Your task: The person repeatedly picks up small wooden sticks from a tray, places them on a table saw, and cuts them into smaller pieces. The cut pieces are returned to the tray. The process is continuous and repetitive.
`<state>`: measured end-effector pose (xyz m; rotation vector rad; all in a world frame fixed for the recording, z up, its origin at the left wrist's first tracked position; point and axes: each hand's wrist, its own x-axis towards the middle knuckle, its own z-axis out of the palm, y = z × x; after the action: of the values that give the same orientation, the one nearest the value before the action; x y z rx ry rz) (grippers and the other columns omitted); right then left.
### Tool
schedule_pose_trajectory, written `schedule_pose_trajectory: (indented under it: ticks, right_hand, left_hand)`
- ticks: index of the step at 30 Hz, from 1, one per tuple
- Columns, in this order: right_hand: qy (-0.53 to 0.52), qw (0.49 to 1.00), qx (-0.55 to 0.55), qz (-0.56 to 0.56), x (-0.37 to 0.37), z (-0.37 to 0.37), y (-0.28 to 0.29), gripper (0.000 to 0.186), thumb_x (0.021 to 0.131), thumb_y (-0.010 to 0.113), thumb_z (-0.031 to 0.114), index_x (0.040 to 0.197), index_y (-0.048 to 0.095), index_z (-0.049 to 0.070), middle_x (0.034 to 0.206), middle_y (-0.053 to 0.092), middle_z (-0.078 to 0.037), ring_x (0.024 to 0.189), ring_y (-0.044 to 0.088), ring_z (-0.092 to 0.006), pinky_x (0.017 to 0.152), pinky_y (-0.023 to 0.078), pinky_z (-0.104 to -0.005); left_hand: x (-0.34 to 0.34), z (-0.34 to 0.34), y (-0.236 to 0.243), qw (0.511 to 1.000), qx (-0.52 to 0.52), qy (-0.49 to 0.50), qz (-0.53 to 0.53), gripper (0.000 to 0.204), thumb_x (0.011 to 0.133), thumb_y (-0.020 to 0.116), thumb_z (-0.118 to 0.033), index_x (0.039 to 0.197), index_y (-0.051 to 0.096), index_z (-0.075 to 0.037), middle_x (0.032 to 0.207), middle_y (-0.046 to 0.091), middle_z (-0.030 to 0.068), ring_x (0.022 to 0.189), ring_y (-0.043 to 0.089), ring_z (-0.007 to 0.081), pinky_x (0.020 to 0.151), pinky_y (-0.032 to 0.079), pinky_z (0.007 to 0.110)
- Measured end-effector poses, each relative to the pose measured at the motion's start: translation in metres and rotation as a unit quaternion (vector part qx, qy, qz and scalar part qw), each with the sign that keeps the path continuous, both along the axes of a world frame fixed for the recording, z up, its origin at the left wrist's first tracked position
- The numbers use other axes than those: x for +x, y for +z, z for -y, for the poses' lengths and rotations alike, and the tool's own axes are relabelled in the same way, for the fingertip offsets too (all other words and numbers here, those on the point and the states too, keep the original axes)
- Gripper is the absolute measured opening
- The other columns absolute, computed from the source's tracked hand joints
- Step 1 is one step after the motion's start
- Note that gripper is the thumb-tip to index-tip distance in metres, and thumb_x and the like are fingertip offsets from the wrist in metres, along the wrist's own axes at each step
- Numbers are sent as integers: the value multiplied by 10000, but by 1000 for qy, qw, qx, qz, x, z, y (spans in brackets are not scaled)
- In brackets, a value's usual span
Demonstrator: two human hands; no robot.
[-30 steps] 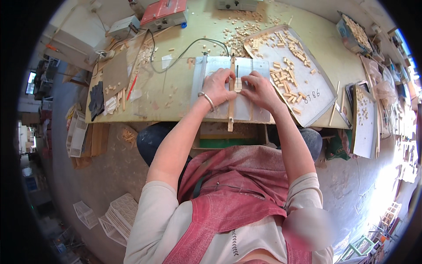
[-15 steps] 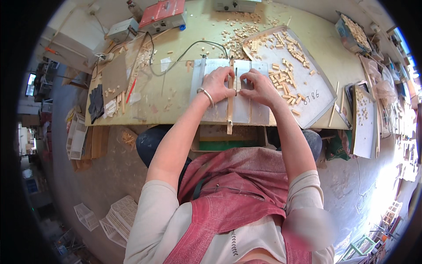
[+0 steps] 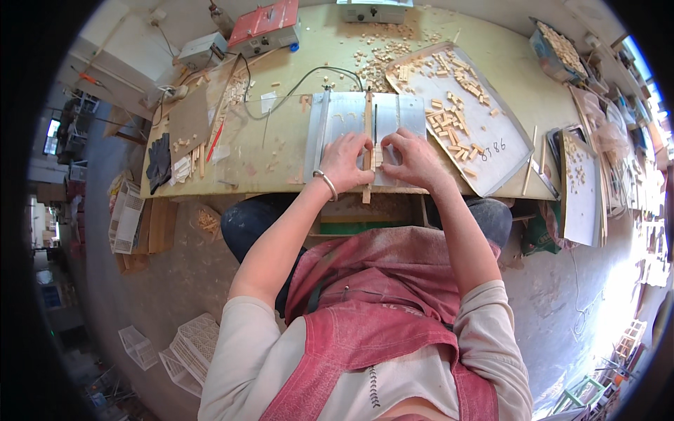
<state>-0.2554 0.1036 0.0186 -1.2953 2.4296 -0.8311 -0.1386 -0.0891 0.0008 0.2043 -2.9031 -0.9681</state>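
Observation:
A flat metal plate lies at the near middle of the workbench, with a wooden strip running front to back across it. Just right of the strip is a thin dark blade or slot. On the near side of that dark line sit small pale wooden blocks, lined up against the strip. My left hand, a bangle at its wrist, curls its thumb and fingers around the blocks and strip from the left. From the right, my right hand pinches the same blocks.
To the right, a grey tray carries many loose wooden blocks. Offcuts are scattered behind the plate. A black cable loops at the back left, near a red-topped box. Dark gloves and a red pen lie left.
Both hands have drawn back toward the bench's near edge along the strip, with the wooden blocks between them. More of the dark line shows ahead of my fingers.

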Motion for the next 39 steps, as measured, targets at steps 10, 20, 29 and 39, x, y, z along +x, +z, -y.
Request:
schedule_pose_trajectory:
  ticks: [10,20,29,39]
  right_hand:
    - [2,1000,6,-15,5,-2,0,442,785,796,301,1171,703,106,1097,665,-121,1048,662,-345,958,500,-448]
    - [7,1000,-2,-23,6,-9,-8,455,790,807,304,1170,678,92,1097,668,-126,1024,663,-337,946,503,-446]
    - [1,998,-33,-49,9,-8,-8,469,761,781,298,1161,680,76,1104,665,-145,1048,654,-365,943,496,-455]
    - [-20,998,-15,-63,8,-13,-11,407,743,763,277,1089,680,81,1041,646,-139,1010,652,-365,909,489,-450]
  left_hand:
    - [1,-4,2,1000,-6,9,23,505,660,802,-299,1108,615,-160,1048,620,78,1057,624,324,903,476,480]
    - [2,-15,6,998,-59,11,31,534,672,814,-291,1130,593,-129,1071,619,105,1057,630,341,909,498,470]
    - [6,-21,9,998,-53,16,30,594,686,821,-298,1203,575,-142,1187,576,120,1164,596,362,964,473,493]
    - [29,-31,24,995,-91,-36,21,550,677,820,-343,1140,609,-134,1175,571,119,1177,569,364,973,454,498]
